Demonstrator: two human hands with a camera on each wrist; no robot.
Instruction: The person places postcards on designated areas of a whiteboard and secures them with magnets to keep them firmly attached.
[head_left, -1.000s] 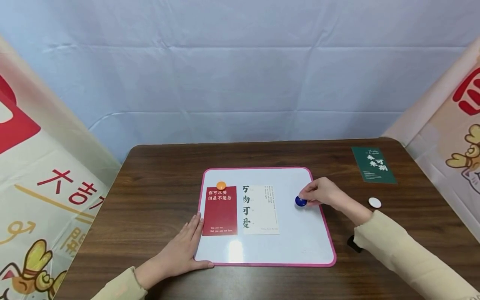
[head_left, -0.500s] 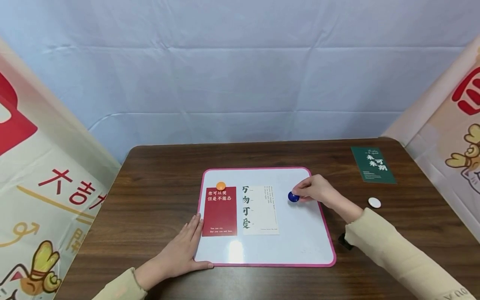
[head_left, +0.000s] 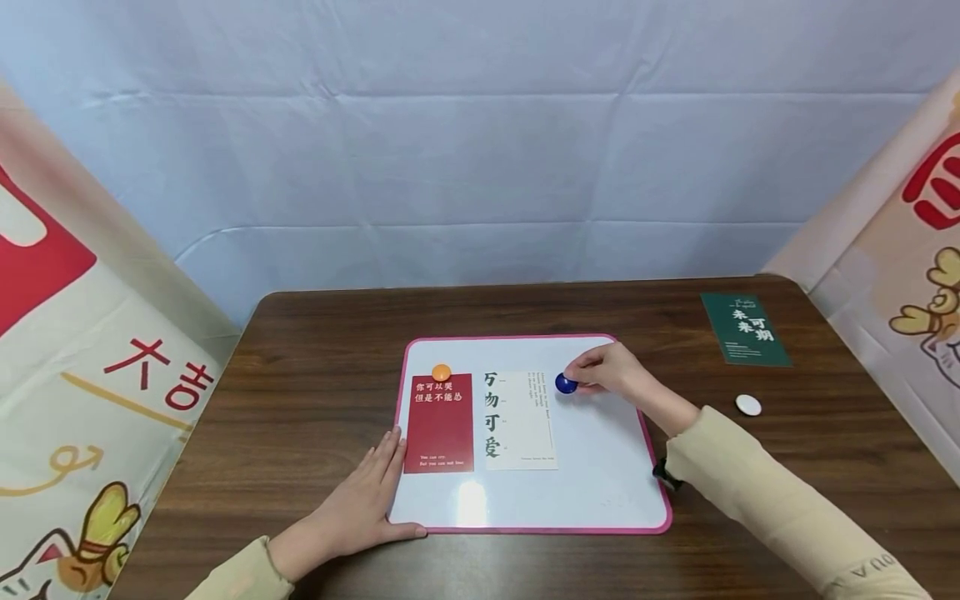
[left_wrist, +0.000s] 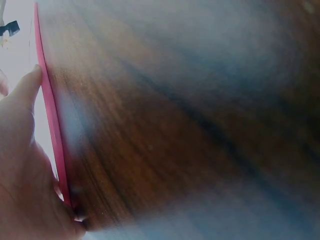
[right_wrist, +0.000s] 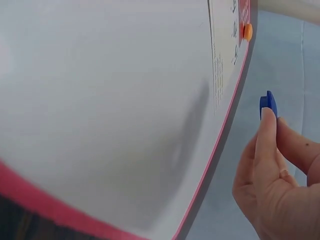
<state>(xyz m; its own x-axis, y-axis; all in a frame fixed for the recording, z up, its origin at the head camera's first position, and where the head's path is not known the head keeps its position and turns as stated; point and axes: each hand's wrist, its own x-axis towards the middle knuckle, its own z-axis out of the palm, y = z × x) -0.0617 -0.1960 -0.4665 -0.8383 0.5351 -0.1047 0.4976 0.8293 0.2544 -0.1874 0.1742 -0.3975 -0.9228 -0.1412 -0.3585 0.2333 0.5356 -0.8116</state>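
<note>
My right hand (head_left: 609,372) pinches a round blue magnet (head_left: 566,383) between thumb and fingers. In the right wrist view the magnet (right_wrist: 269,102) is held off the whiteboard (right_wrist: 125,100), which shows a shadow. On the pink-edged whiteboard (head_left: 600,483) lie a red card (head_left: 440,429) at the left and a white card (head_left: 525,425) to its right. An orange magnet (head_left: 442,372) sits on the red card's top edge. My left hand (head_left: 360,500) rests at the board's lower left corner, fingers along the left edge and thumb at the front edge. The left wrist view shows its thumb (left_wrist: 30,85) against the pink rim.
A green card (head_left: 746,329) lies on the brown table (head_left: 330,367) at the far right. Nearer me is a round white magnet (head_left: 748,405). A dark object (head_left: 666,475) is partly hidden by my right sleeve. Pale cloth (head_left: 480,167) hangs behind the table.
My right hand has carried the blue magnet left and slightly away from me, from the board's right side to beside the white card's upper right corner. My left hand has stayed put.
</note>
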